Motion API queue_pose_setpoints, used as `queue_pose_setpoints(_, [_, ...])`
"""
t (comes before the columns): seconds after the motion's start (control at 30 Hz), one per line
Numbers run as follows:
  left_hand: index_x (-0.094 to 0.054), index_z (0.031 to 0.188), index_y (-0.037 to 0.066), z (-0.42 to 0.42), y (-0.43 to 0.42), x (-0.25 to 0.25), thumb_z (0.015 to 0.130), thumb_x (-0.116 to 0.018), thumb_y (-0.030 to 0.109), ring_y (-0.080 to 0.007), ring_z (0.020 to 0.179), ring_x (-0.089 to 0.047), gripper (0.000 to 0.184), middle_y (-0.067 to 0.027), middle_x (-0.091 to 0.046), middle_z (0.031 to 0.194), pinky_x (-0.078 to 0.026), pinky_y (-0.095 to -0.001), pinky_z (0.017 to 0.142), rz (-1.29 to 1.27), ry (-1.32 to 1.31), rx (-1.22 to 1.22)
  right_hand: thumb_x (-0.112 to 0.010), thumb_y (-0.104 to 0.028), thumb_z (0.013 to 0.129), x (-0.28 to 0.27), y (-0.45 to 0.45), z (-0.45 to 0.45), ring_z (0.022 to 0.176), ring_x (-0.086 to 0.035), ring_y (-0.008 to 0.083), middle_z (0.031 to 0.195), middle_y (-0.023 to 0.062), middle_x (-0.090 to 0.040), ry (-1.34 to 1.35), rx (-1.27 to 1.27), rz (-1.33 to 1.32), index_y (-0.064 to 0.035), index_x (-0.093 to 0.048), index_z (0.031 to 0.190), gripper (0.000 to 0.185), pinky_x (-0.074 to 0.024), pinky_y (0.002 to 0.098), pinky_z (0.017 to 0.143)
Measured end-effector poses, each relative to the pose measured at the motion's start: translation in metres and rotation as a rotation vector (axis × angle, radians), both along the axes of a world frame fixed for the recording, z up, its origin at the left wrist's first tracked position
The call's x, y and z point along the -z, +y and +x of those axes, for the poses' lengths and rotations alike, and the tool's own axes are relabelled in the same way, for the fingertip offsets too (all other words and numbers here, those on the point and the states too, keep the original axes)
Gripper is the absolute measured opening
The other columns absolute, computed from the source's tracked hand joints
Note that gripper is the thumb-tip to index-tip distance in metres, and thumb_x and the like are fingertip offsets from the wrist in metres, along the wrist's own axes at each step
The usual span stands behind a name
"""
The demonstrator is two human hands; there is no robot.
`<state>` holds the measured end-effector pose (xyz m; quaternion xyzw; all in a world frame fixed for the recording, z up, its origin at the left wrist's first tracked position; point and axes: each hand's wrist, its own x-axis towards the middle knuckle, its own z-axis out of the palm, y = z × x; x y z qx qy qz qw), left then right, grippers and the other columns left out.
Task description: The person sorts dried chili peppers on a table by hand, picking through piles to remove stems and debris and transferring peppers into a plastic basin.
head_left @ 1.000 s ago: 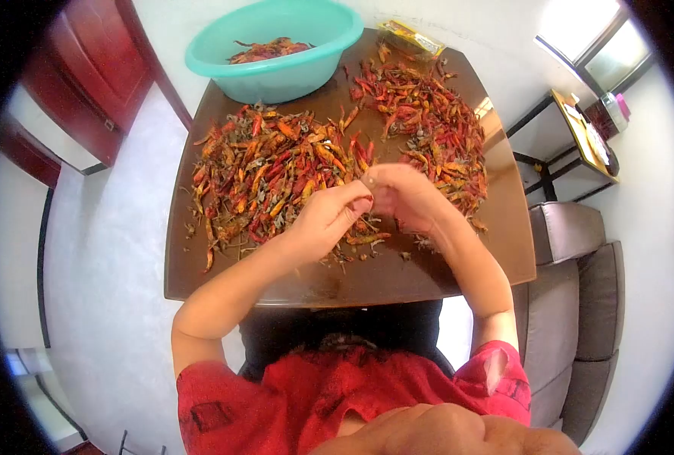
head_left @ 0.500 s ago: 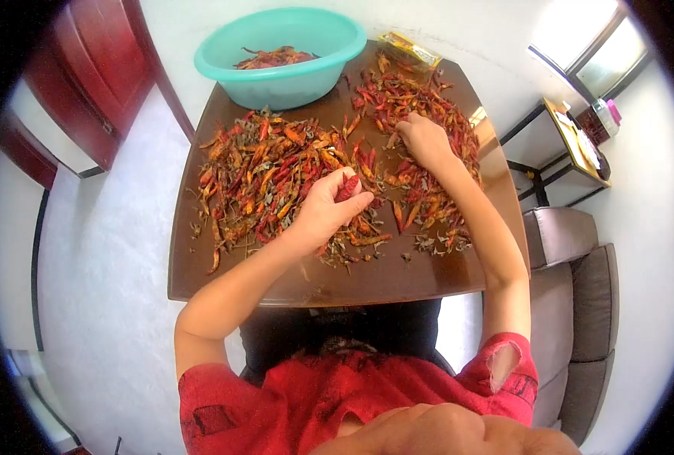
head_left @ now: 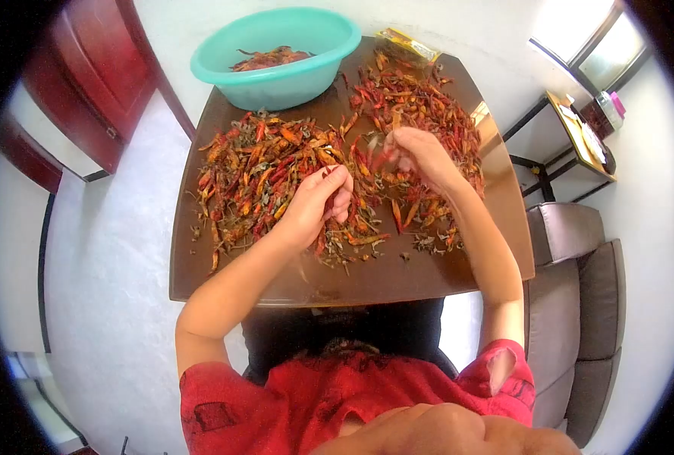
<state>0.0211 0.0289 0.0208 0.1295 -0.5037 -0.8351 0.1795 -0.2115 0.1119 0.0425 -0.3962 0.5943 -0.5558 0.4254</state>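
Note:
Red and orange dried peppers with brown stems lie in a left pile (head_left: 257, 163) and a right pile (head_left: 428, 98) on the brown table (head_left: 276, 284). Over the near right side of the left pile, my left hand (head_left: 319, 199) is closed, its fingers curled; what it holds is mostly hidden. My right hand (head_left: 416, 155) is above the gap between the piles, fingers pinched on a reddish pepper (head_left: 382, 158) blurred by motion. A turquoise basin (head_left: 276, 83) at the back left holds more peppers (head_left: 271, 58).
A yellow packet (head_left: 409, 43) lies at the table's far edge. To the right are a small shelf (head_left: 579, 136) with a pink-lidded jar (head_left: 608, 110) and a grey sofa (head_left: 553, 318). A red door (head_left: 94, 68) is at the left.
My hands were together, then my right hand reached into the right pile. It has since come back toward my left hand with a pepper. My left hand's fingers have curled further closed.

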Motion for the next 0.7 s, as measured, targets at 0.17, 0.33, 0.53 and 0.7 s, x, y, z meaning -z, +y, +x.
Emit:
queue_pose_setpoints(0.17, [-0.051, 0.089, 0.009, -0.001, -0.003, 0.002, 0.102, -0.045, 0.031, -0.0089, 0.059, -0.042, 0.027, 0.0025, -0.044, 0.067, -0.040, -0.0250, 0.056, 0.057, 0.009, 0.007, -0.055, -0.028, 0.097, 0.006, 0.019, 0.010, 0.065, -0.053, 0.0057, 0.075, -0.0002, -0.061, 0.169, -0.033, 0.015, -0.0063, -0.063, 0.085, 0.026, -0.0405, 0.0217, 0.056])
queue_pose_setpoints(0.33, [-0.052, 0.090, 0.009, -0.003, -0.002, 0.005, 0.102, -0.046, 0.030, -0.0088, 0.059, -0.042, 0.025, 0.0028, -0.044, 0.066, -0.039, -0.0248, 0.056, 0.074, -0.018, -0.004, -0.058, -0.019, 0.094, 0.011, 0.021, 0.035, 0.068, -0.055, 0.0101, 0.077, 0.0038, -0.060, 0.593, -0.142, -0.069, 0.0020, -0.064, 0.092, 0.022, -0.0462, 0.0258, 0.061])
queue_pose_setpoints(0.53, [-0.052, 0.089, 0.008, -0.001, 0.000, 0.003, 0.101, -0.047, 0.029, -0.0085, 0.059, -0.042, 0.025, 0.0028, -0.045, 0.066, -0.040, -0.0252, 0.056, 0.056, -0.025, 0.001, -0.059, -0.019, 0.087, 0.011, -0.022, -0.010, 0.091, -0.065, 0.0348, 0.097, 0.0189, -0.068, 0.964, 0.053, -0.085, -0.0014, -0.069, 0.097, 0.023, -0.0510, 0.0406, 0.082])
queue_pose_setpoints(0.7, [-0.052, 0.088, 0.009, -0.001, -0.001, 0.001, 0.101, -0.047, 0.030, -0.0080, 0.058, -0.042, 0.025, 0.0030, -0.046, 0.067, -0.039, -0.0252, 0.056, 0.065, -0.034, -0.009, -0.056, -0.018, 0.083, 0.019, -0.054, -0.045, 0.085, -0.067, 0.0368, 0.089, 0.0210, -0.069, 1.320, 0.163, 0.342, -0.0009, -0.071, 0.087, 0.023, -0.0531, 0.0469, 0.079])
